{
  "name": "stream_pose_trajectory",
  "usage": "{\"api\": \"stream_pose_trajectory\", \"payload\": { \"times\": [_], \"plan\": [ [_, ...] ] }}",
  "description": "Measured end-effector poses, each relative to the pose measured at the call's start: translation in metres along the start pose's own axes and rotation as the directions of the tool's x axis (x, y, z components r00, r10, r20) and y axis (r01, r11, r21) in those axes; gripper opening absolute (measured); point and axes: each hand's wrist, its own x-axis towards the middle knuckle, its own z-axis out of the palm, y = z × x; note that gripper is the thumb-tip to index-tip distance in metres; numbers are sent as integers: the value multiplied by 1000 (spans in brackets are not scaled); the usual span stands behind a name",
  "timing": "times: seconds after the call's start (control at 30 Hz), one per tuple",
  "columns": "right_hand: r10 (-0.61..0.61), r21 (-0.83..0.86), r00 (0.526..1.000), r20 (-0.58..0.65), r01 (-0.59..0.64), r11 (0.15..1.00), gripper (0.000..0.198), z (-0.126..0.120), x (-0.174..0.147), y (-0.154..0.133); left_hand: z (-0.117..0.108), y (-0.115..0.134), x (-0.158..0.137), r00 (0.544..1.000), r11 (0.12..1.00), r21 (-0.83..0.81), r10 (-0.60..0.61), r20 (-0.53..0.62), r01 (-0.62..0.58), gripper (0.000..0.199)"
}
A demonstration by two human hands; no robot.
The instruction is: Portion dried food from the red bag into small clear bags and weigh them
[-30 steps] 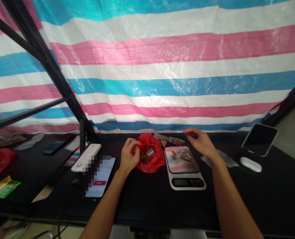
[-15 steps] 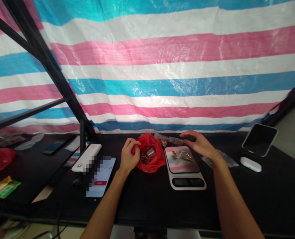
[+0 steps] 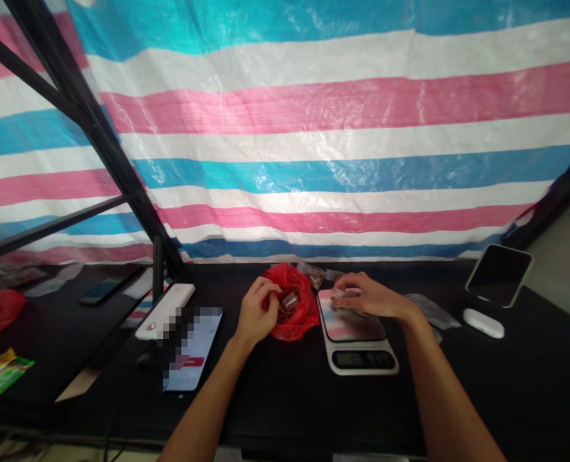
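Note:
My left hand (image 3: 258, 312) is at the left rim of a red plastic bag (image 3: 308, 314), its fingers curled over and closed on the edge. Small brown dried pieces fill the open bag, and a small clear container (image 3: 291, 299) lies on top of them. Over the pan of a white kitchen scale (image 3: 333, 351), my right hand (image 3: 368, 296) has its fingers closed around a small clear plastic bag (image 3: 341, 299). That bag is mostly covered by the hand. Another small clear bag of brown pieces (image 3: 315, 276) lies behind the scale.
Flat clear bags (image 3: 433, 311) lie right of the scale. A white oval case (image 3: 483, 323) and a propped dark-screened device (image 3: 500, 274) stand further right. On the left are a lit phone (image 3: 193, 353), a white power bank (image 3: 172, 305) and a black frame post (image 3: 158, 269).
My right hand has moved left and down from behind the scale onto the small bag on its pan, and its fingers have closed. My left hand stays at the red bag.

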Motion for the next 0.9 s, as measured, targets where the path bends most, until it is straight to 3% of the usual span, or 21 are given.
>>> {"api": "stream_pose_trajectory", "payload": {
  "times": [0.17,0.27,0.5,0.73,0.9],
  "plan": [
    [-45,365,990,-135,92,927,37,19,14,-15,12,14,-6,988,998,-62,32,151,-23,15],
    [-66,477,965,-255,185,859,37,42,23,-33,17,19,-9,977,999,-42,-7,213,17,12],
    [-151,467,921,-359,318,826,29,92,30,-58,20,15,-10,968,982,-100,-138,208,161,19],
    [-192,597,950,-247,305,742,33,90,30,-58,19,6,-7,969,955,-176,-222,108,238,21],
    [-159,485,916,-369,336,807,25,89,32,-61,15,6,-1,982,972,-140,-190,14,190,19]
  ]
}}
